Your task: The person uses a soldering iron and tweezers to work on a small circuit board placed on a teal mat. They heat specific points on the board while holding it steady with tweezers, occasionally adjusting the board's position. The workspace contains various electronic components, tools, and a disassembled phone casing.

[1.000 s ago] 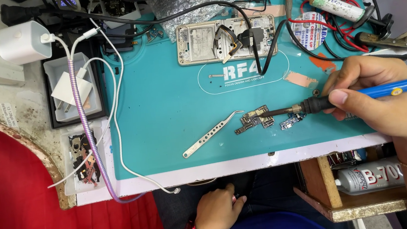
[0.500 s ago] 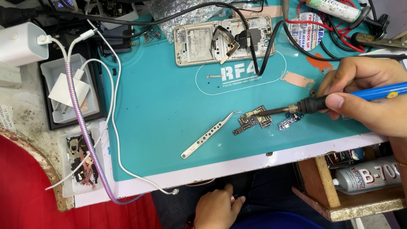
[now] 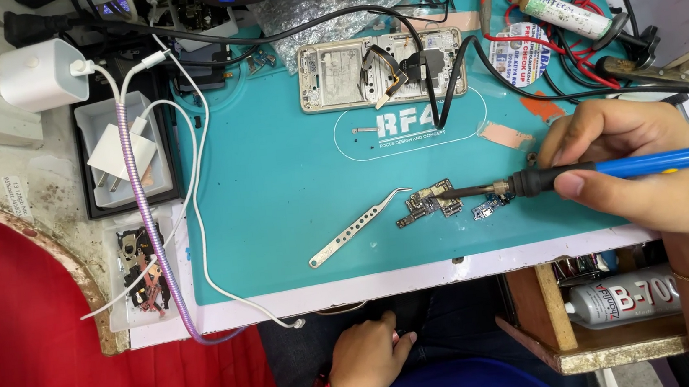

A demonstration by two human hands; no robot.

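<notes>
My right hand (image 3: pixel 641 173) grips a soldering iron (image 3: pixel 603 169) with a blue handle and black collar. Its metal tip rests on a small gold circuit board (image 3: pixel 428 203) lying on the teal work mat (image 3: pixel 276 183). A second tiny board piece (image 3: pixel 483 210) lies just under the iron's shaft. Steel tweezers (image 3: pixel 358 228) lie on the mat to the left of the board, untouched. My left hand (image 3: pixel 367 358) is below the table edge, loosely curled on my lap, holding nothing; a red band is on its wrist.
An opened phone frame (image 3: pixel 381 69) with a black cable lies at the mat's far edge. White chargers (image 3: pixel 38 74) and cables trail on the left beside parts trays (image 3: pixel 140 270). Red wires and a syringe tube (image 3: pixel 563 14) crowd the far right. A glue tube (image 3: pixel 636 296) sits in a drawer.
The view shifted slightly; the iron tip stays on the small board and both hands hold their places.
</notes>
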